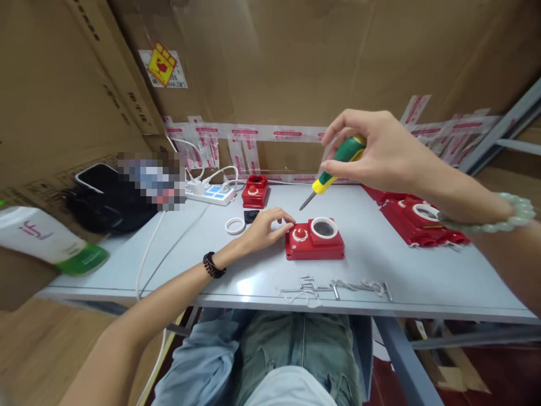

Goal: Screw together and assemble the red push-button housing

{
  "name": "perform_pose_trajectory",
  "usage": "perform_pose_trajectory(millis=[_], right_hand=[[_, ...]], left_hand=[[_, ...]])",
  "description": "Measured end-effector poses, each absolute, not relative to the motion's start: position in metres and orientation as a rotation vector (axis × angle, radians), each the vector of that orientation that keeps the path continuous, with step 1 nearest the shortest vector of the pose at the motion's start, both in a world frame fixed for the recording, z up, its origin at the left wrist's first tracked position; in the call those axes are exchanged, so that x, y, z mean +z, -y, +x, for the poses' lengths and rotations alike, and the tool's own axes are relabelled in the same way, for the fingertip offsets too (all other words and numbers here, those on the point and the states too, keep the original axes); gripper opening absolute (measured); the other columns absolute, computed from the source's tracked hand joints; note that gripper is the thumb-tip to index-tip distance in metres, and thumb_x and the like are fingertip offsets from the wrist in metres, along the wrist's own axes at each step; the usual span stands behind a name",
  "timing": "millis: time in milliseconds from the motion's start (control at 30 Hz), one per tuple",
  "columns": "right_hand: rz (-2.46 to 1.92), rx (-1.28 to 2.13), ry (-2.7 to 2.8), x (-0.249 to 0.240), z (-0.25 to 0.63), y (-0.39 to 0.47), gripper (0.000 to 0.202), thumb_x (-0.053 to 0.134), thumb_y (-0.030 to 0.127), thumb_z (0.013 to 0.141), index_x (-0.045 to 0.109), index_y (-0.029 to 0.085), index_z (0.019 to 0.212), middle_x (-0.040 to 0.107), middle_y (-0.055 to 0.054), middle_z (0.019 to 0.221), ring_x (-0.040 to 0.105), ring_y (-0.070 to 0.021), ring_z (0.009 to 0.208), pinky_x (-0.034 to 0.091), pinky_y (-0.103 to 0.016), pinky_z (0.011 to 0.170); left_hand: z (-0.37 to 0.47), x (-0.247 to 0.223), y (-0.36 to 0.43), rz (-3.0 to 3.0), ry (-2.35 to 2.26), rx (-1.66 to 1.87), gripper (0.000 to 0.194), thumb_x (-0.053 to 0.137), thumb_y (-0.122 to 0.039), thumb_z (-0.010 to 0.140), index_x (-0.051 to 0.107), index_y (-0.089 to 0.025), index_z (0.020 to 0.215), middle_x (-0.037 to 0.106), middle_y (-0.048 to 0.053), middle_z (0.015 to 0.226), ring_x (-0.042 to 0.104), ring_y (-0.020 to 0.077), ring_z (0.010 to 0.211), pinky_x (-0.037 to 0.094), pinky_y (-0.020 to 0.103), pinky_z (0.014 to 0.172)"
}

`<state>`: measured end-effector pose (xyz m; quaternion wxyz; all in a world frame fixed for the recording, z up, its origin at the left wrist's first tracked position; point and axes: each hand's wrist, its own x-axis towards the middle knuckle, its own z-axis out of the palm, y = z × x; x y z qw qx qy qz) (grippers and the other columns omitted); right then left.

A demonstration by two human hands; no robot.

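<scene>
My right hand (366, 149) is raised above the table, its fingers closed round the green and yellow handle of a screwdriver (336, 163). The metal tip points down and left, in the air above and behind a red box (315, 252). That box lies on the table with a red dome in a white ring and a white-rimmed round grille on top. My left hand (268, 230) holds the box at its left end, thumb and fingertips against the edge. Beside this hand lie a loose white ring (235, 226) and a small black square part (251, 216).
Screws and metal pieces (338, 287) lie along the table's front edge. Farther back are another red box (255, 192) and a power strip (211, 193) with white cables. More red boxes (406, 220) sit at right. A white-green bottle (46, 237) stands left; cardboard (296, 62) walls the back.
</scene>
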<state>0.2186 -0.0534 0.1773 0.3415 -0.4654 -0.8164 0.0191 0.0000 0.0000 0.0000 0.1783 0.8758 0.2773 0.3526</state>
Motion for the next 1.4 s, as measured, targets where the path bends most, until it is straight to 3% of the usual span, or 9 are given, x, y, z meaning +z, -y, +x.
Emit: perform_pose_trajectory(millis=[467,633,833,1133,1400], right_hand=[[-1.169,-0.056,2.154,0.167,0.21,0.066,0.017,0.069,0.034,0.078,0.06,0.025,0.09,0.065,-0.002,0.08,0.051,-0.017,0.065,0.04,-0.034,0.061],[-1.15,0.004,2.241,0.157,0.201,0.069,0.017,0.068,0.03,0.078,0.06,0.025,0.092,0.062,0.0,0.074,0.052,-0.0168,0.065,0.041,-0.034,0.061],[-1.127,0.061,2.274,0.152,0.193,0.068,0.016,0.065,0.027,0.079,0.058,0.024,0.094,0.06,0.003,0.074,0.046,-0.0122,0.059,0.038,-0.03,0.058],[-1.167,-0.014,2.217,0.158,0.2,0.07,0.014,0.066,0.029,0.08,0.059,0.026,0.091,0.064,-0.001,0.079,0.057,-0.0198,0.071,0.044,-0.037,0.066],[-1.152,-0.019,2.192,0.157,0.207,0.07,0.015,0.067,0.03,0.079,0.059,0.026,0.091,0.065,-0.002,0.081,0.057,-0.0206,0.072,0.045,-0.038,0.069]], left_hand=[[-0.007,0.007,-0.004,2.451,-0.975,1.068,0.024,0.045,-0.037,0.097,0.052,-0.018,0.084,0.059,0.003,0.08,0.053,0.0147,0.072,0.041,0.028,0.068],[-0.05,0.022,-0.004,2.507,-1.078,0.629,0.028,0.05,-0.041,0.093,0.06,-0.017,0.082,0.063,0.002,0.074,0.055,0.0148,0.067,0.04,0.026,0.063],[-0.074,0.023,-0.012,2.611,-1.252,0.391,0.027,0.051,-0.037,0.09,0.065,-0.016,0.08,0.066,0.005,0.074,0.055,0.0161,0.064,0.039,0.028,0.062],[-0.017,0.032,0.05,2.479,-0.769,0.347,0.025,0.052,-0.036,0.094,0.067,-0.017,0.089,0.071,0.004,0.082,0.061,0.0149,0.071,0.043,0.025,0.066],[0.024,0.007,0.075,2.645,-0.797,0.415,0.024,0.054,-0.036,0.095,0.069,-0.018,0.089,0.073,0.004,0.078,0.064,0.0165,0.065,0.041,0.026,0.06]])
